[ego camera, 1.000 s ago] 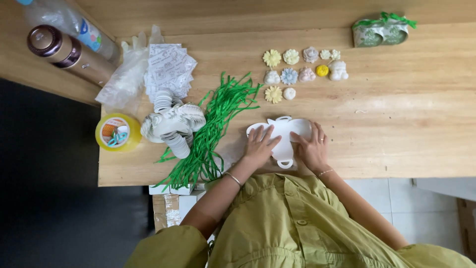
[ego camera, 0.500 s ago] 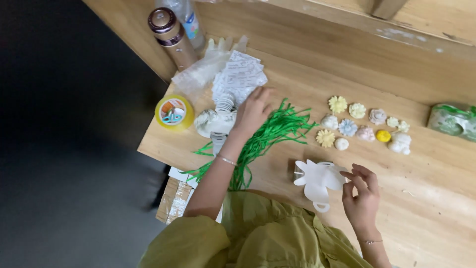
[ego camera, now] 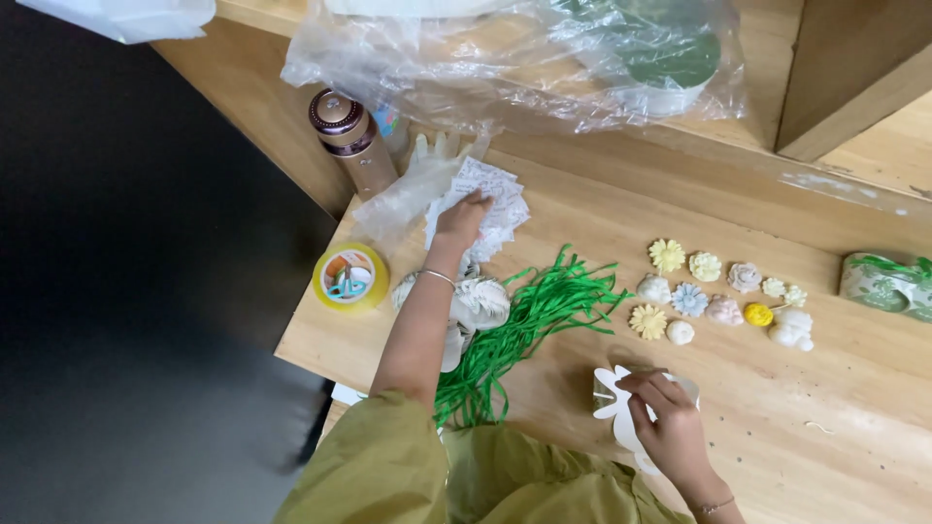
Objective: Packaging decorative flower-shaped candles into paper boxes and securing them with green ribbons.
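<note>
Two hands apart on a wooden bench [ego camera: 854,408], one on printed paper, one on a white cut-out.

The left hand [ego camera: 460,219] lies on a white printed paper sheet [ego camera: 490,199]; whether it pinches it cannot be told. Beside it lies a clear plastic glove [ego camera: 408,189], with a metal flask [ego camera: 351,136] beyond. The yellow tape roll [ego camera: 350,278] sits near that forearm. The right hand [ego camera: 666,419], fingers curled, pinches the white paper cut-out [ego camera: 612,403], which it partly hides. Green paper strips [ego camera: 529,315] lie between the hands.

Eleven small flower shapes [ego camera: 689,299], one tape roll [ego camera: 350,277], one flask [ego camera: 351,136].
</note>
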